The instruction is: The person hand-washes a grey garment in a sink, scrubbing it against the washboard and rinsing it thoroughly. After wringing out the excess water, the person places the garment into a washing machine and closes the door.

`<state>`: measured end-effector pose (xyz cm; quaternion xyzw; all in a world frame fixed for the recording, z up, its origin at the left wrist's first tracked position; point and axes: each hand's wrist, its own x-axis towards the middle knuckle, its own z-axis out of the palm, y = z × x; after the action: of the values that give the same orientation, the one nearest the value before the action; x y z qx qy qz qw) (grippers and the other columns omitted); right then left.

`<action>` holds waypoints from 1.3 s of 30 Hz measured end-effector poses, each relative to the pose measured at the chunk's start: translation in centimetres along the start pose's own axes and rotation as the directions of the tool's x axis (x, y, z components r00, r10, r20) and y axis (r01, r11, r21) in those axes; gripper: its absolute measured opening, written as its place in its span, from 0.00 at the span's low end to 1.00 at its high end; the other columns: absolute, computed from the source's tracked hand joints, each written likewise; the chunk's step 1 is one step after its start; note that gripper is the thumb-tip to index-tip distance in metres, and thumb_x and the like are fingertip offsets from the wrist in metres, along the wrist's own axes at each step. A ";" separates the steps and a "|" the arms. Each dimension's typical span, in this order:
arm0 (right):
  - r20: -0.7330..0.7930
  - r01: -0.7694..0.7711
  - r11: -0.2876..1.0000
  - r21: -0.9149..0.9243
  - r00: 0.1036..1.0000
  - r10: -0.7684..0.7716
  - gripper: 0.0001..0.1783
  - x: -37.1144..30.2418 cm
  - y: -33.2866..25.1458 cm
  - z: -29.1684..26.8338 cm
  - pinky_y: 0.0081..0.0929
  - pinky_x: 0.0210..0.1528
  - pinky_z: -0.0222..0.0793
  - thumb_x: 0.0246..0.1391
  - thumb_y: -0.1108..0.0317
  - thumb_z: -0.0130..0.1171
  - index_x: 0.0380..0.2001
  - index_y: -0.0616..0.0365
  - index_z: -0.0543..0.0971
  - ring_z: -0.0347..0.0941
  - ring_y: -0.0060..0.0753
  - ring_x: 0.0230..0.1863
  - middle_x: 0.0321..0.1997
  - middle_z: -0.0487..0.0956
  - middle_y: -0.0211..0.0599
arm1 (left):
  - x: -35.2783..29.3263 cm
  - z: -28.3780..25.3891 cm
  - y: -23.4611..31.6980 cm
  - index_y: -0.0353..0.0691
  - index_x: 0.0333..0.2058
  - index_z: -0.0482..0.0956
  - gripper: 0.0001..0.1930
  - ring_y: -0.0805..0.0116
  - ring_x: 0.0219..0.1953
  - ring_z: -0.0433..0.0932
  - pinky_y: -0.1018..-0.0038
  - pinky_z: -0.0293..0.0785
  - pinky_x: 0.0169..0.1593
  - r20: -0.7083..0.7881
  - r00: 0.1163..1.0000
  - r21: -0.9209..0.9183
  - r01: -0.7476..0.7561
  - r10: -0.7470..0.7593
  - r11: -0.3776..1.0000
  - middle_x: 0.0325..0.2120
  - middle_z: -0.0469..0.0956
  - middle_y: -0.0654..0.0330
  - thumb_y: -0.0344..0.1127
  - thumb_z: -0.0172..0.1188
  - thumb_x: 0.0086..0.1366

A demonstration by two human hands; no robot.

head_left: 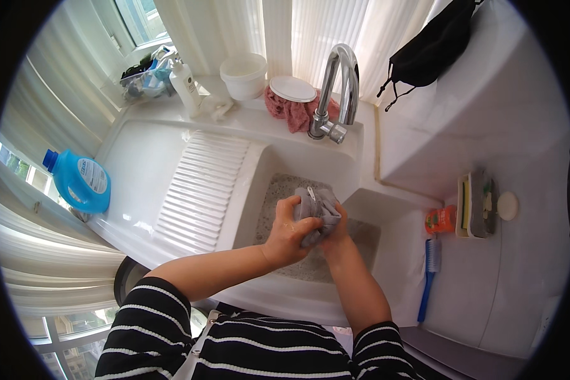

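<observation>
A bunched grey cloth item (pixel 322 212) with what looks like a small zip pull on top is held between my two hands above the sink basin (pixel 289 155). My left hand (pixel 286 235) grips it from the left, fingers curled round it. On its right side my right hand (pixel 337 232) presses against it, most of those fingers hidden behind the cloth. Cloudy, bubbly grey water (pixel 275 199) fills the lower part of the basin below. The exact kind of garment or cloth cannot be made out.
Left of the basin lies a ribbed washboard (pixel 199 190), with a blue detergent bottle (pixel 85 183) beyond. A chrome tap (pixel 343 82), white tub (pixel 244 75), pump bottle (pixel 185 88) and pink cloth (pixel 290 113) line the back. A blue brush (pixel 430 278) sits at right.
</observation>
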<state>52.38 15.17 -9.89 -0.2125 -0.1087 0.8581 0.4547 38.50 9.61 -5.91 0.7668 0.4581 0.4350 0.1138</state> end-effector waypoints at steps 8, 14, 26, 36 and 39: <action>-0.117 0.079 0.990 -0.113 0.989 -0.092 0.25 -0.5 3.1 1.3 0.41 0.51 0.75 0.60 0.51 0.39 0.47 0.59 0.75 0.77 0.42 0.47 0.46 0.79 0.41 | -2.2 -2.2 -2.2 0.46 0.40 0.79 0.27 0.35 0.54 0.63 0.49 0.68 0.52 -0.003 0.998 -0.153 -0.056 0.056 0.987 0.50 0.65 0.34 0.31 0.75 0.37; -0.326 0.045 0.987 -0.154 0.941 -0.094 0.25 -0.2 7.3 5.9 0.41 0.54 0.72 0.60 0.50 0.41 0.48 0.57 0.75 0.74 0.41 0.52 0.50 0.77 0.41 | -3.7 -6.9 -5.7 0.48 0.47 0.75 0.30 0.36 0.55 0.63 0.53 0.68 0.53 0.052 0.999 -0.268 0.011 0.003 0.963 0.51 0.64 0.36 0.32 0.73 0.42; -0.119 0.402 0.753 -0.521 0.839 -0.530 0.32 -1.0 9.4 11.9 0.35 0.60 0.65 0.48 0.59 0.68 0.53 0.61 0.71 0.71 0.36 0.55 0.53 0.75 0.40 | -0.6 -13.6 -8.9 0.46 0.62 0.63 0.39 0.52 0.63 0.65 0.45 0.62 0.61 0.843 0.483 -0.523 0.629 -0.239 -0.575 0.61 0.65 0.53 0.65 0.57 0.61; -0.193 0.198 0.977 -0.080 0.958 -0.210 0.44 -3.9 8.6 11.0 0.38 0.60 0.66 0.56 0.28 0.35 0.56 0.54 0.71 0.69 0.41 0.59 0.58 0.72 0.40 | -0.9 -7.2 -3.5 0.39 0.29 0.76 0.10 0.65 0.42 0.71 0.70 0.68 0.48 0.046 0.909 -0.543 0.371 -0.415 0.753 0.36 0.71 0.58 0.31 0.69 0.51; -0.123 0.265 0.964 -0.003 0.957 -0.264 0.36 -3.5 8.0 7.7 0.37 0.56 0.69 0.58 0.37 0.34 0.51 0.55 0.74 0.72 0.38 0.55 0.53 0.75 0.38 | -0.8 -6.1 -1.5 0.39 0.26 0.73 0.14 0.55 0.46 0.70 0.65 0.69 0.48 0.030 0.961 -0.518 0.251 -0.275 0.818 0.39 0.69 0.51 0.34 0.70 0.46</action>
<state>44.72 7.84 -5.18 -0.2452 -0.1022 0.7756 0.5726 32.68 8.40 -3.60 0.6270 0.4283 0.5396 0.3636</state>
